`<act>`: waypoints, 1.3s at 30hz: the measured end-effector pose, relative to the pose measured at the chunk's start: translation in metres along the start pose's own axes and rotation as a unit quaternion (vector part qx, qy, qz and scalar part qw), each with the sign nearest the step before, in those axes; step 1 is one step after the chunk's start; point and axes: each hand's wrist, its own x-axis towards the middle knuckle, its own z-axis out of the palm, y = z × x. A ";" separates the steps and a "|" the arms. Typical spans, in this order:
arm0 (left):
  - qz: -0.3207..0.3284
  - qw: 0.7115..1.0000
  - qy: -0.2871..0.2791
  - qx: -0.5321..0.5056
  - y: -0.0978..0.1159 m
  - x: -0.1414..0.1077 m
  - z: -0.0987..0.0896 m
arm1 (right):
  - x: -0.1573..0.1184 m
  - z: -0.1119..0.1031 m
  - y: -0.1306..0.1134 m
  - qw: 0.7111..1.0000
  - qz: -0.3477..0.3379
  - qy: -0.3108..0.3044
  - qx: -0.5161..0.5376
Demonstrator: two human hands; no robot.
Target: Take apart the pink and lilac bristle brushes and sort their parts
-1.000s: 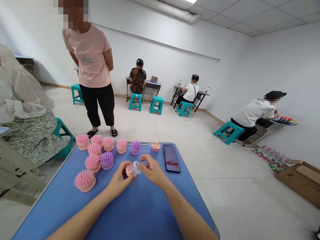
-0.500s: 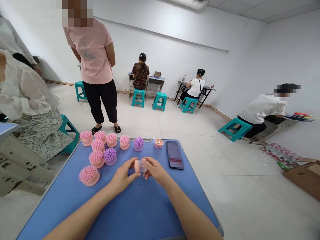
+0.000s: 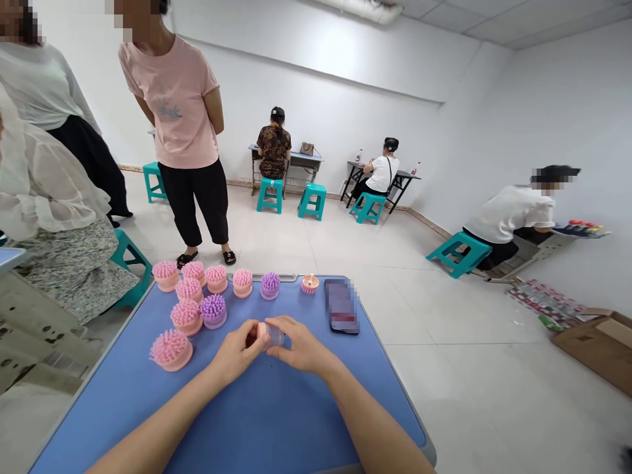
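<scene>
A small clear plastic container [image 3: 274, 335] with a peach band at one end is held above the table. My left hand [image 3: 239, 350] is closed round its peach end, thumb and fingers pinching it. On its clear end, my right hand [image 3: 303, 347] grips with thumb below and fingers above. Left of my hands stand several pink bristle brushes [image 3: 186, 317] with peach bases and a purple bristle brush [image 3: 214, 311]. Another purple brush [image 3: 270, 285] is beyond my hands. One peach brush part [image 3: 309, 284] rests bristles down, with a white stem upright in it.
A phone [image 3: 342, 306] lies at the far right of the blue table [image 3: 276, 421]. A person in a pink shirt [image 3: 172, 105] stands past the far edge. Other people sit on green stools [image 3: 312, 201]. A cardboard box [image 3: 595, 352] is on the floor at right.
My right hand has shifted its grip, its thumb now lower and its fingers over the clear end. The container moved slightly left in view. A person at the far left has come more into view.
</scene>
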 end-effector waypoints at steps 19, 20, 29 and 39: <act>-0.094 0.969 -0.016 -0.229 -0.005 0.007 0.005 | 0.006 -0.018 0.005 0.962 0.054 0.219 -0.155; -0.096 0.968 -0.012 -0.234 -0.005 0.007 0.005 | 0.008 -0.021 0.007 0.955 0.079 0.245 -0.145; -0.103 0.963 -0.005 -0.250 -0.009 0.009 0.007 | 0.043 -0.033 0.022 0.934 0.187 0.238 -0.190; -0.099 0.950 0.002 -0.296 -0.019 0.009 0.012 | 0.059 -0.033 0.020 0.904 0.166 0.198 -0.340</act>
